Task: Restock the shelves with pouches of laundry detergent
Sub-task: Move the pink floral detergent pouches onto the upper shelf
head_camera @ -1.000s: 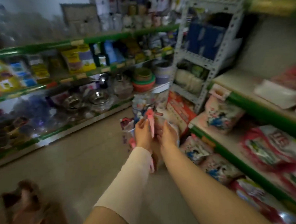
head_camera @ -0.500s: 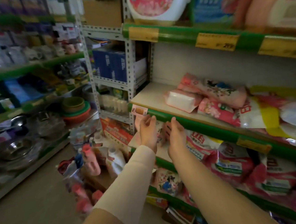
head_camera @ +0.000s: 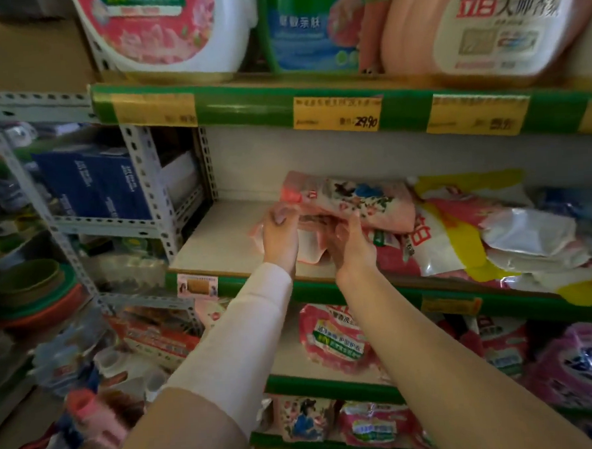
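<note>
A pale pink and white detergent pouch (head_camera: 311, 246) lies on the middle shelf (head_camera: 216, 242). My left hand (head_camera: 281, 240) grips its left end with curled fingers. My right hand (head_camera: 354, 247) grips its right end, thumb up, fingers hidden behind it. On top of it rests a second pink pouch (head_camera: 355, 200) with a red cap at its left end and a picture on its face. More pink, white and yellow pouches (head_camera: 460, 246) are heaped to the right on the same shelf.
Large detergent jugs (head_camera: 171, 28) stand on the shelf above, over yellow price tags (head_camera: 337, 114). Pink pouches (head_camera: 331, 339) fill the lower shelves. A grey metal rack (head_camera: 147, 170) with blue boxes stands at left. Bottles and goods (head_camera: 88, 417) crowd the floor at lower left.
My view has swung from the aisle floor up to the right-hand shelves. Both hands rose, empty, from the goods on the floor to the middle shelf and took hold of the pale pink pouch.
</note>
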Demonstrator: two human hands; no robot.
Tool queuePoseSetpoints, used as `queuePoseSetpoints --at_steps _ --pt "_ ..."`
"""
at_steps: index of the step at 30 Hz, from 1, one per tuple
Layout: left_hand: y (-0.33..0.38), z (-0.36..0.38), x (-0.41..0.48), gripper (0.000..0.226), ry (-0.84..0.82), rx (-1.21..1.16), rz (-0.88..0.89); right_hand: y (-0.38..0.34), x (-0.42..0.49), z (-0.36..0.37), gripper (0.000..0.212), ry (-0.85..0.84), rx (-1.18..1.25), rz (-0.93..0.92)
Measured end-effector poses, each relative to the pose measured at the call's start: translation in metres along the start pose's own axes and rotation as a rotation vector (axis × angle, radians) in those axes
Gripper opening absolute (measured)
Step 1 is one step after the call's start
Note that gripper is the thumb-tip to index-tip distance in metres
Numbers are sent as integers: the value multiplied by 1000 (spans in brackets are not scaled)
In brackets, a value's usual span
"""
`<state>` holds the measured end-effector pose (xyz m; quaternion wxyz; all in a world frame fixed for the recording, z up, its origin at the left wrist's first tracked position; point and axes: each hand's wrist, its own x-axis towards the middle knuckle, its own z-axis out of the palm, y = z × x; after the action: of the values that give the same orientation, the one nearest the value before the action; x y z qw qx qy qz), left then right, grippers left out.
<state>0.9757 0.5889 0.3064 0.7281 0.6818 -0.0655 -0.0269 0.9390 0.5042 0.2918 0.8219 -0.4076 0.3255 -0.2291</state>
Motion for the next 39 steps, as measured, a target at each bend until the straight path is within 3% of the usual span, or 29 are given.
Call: queuePoseSetpoints --at_steps 3,14,16,18,20,22,24,27,28,30,33,36,39 --pt "-4 -3 43 52 -14 30 -1 -3 18 19 60 23 107 64" --pt "-7 1 122 28 -127 -66 -29 -11 65 52 61 74 294 126" --pt "-9 5 121 26 -133 -88 -43 -12 70 55 68 79 257 125" --pt "-10 9 115 39 -107 -137 -66 -11 75 58 72 96 195 144" --pt "-10 12 107 56 -25 -204 -100 -16 73 56 70 124 154 162" --pt "-7 15 96 60 78 -242 -125 -25 70 45 70 126 116 186" --pt "-7 20 83 56 138 -298 -142 -31 70 30 70 150 81 193" --pt "-12 33 60 19 200 -377 -102 -36 73 11 73 144 5 193" --pt "-15 39 54 16 199 -417 -111 -39 72 9 73 134 -19 193" --pt "-17 51 41 31 146 -516 -193 -49 74 5 73 108 -102 158" --pt "-24 69 32 33 49 -555 -239 -67 83 9 71 50 -231 52" --pt "-28 92 31 37 75 -486 -245 -84 96 8 70 -44 -372 -9" --pt "-33 115 37 40 130 -458 -257 -97 105 1 54 -174 -477 -118"
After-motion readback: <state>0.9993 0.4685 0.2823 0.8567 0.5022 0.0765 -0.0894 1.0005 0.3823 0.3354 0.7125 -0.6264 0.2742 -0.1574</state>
